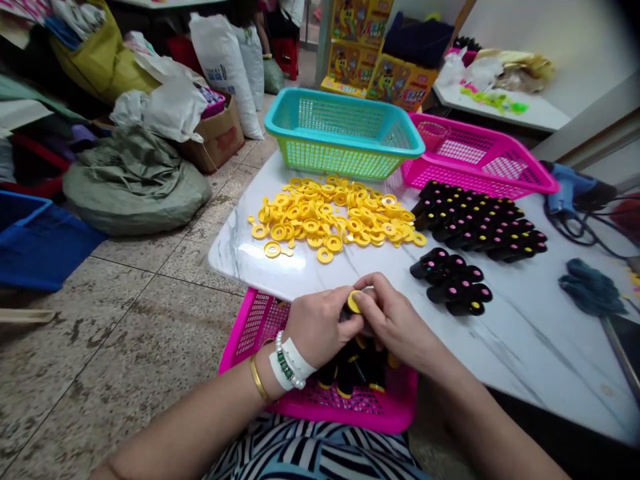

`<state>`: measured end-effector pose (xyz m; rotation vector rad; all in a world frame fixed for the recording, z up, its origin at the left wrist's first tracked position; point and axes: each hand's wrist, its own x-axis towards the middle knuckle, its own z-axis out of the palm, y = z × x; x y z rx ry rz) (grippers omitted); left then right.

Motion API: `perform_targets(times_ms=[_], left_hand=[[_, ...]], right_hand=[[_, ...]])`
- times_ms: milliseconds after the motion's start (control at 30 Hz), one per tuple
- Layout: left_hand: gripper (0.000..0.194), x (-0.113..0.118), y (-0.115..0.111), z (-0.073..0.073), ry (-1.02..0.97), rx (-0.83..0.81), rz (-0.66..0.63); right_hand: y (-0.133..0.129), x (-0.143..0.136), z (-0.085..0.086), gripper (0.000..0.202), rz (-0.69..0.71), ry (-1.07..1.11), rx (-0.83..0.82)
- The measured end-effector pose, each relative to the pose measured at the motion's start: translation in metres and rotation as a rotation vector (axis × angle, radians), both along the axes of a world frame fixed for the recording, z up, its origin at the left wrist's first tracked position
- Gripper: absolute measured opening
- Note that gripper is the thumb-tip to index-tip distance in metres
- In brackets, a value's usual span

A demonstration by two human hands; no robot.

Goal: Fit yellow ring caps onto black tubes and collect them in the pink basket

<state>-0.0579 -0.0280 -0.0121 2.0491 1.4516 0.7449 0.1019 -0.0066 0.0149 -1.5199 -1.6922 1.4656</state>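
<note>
My left hand (pixel 320 323) is closed around a small black piece with a yellow round cap (pixel 354 302), held over the pink basket (pixel 240 333) on my lap. Fingers of my right hand (pixel 390 313) press on that same cap from the other side. Most of the black body is hidden by my hands. Below them, several black pieces with yellow rims (pixel 345 387) lie in the basket. Just beyond, on the white table, a spread of yellow plastic rings (pixel 325 217) reaches toward the baskets.
Black pieces with pink and yellow dots stand in a large group (pixel 480 220) and a smaller group (pixel 453 283). Behind are a turquoise basket (pixel 345 107) and a pink basket (pixel 480 147). A blue corded tool (pixel 575 187) and a dark cloth (pixel 590 287) lie at right.
</note>
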Motion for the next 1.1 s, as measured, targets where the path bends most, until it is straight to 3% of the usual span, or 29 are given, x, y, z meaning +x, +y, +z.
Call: perform_targets(times_ms=[67, 167, 233, 333, 433, 533, 667, 733, 833, 967, 1100], left_hand=[[0.023, -0.002, -0.001, -0.002, -0.007, 0.021, -0.013], [0.03, -0.006, -0.002, -0.004, 0.029, 0.03, -0.033], [0.033, -0.007, -0.002, -0.005, 0.082, 0.016, -0.037], [0.03, -0.007, -0.001, -0.004, 0.163, 0.012, -0.014], [0.023, -0.004, -0.005, 0.001, 0.228, -0.005, -0.032], [0.021, -0.003, -0.017, 0.004, 0.263, -0.063, -0.185], [0.035, -0.005, -0.022, 0.016, 0.329, -0.155, -0.487], [0.047, 0.001, -0.006, 0.028, 0.278, -0.181, -0.52], [0.052, 0.029, 0.042, 0.039, 0.089, -0.13, -0.354], [0.058, 0.083, 0.102, 0.028, 0.021, -0.029, -0.218], [0.032, 0.105, 0.119, 0.014, 0.036, -0.01, -0.245]], right_hand=[[-0.006, 0.004, -0.004, 0.026, 0.016, 0.06, -0.001], [-0.003, 0.01, -0.005, 0.033, 0.099, 0.246, -0.187], [0.002, 0.009, -0.003, 0.033, 0.118, 0.225, -0.226], [0.004, 0.003, 0.003, 0.026, 0.134, 0.046, -0.145], [-0.009, -0.001, 0.006, 0.018, 0.077, -0.039, 0.048], [-0.036, 0.003, -0.002, 0.014, 0.016, -0.047, 0.174], [-0.071, 0.02, -0.023, 0.014, 0.036, 0.048, 0.077], [-0.081, 0.03, -0.028, 0.02, 0.004, 0.101, 0.095], [-0.084, 0.041, -0.026, 0.027, -0.159, 0.145, 0.136], [-0.078, 0.042, -0.014, 0.03, -0.303, 0.191, 0.156], [-0.08, 0.039, -0.01, 0.029, -0.342, 0.153, 0.202]])
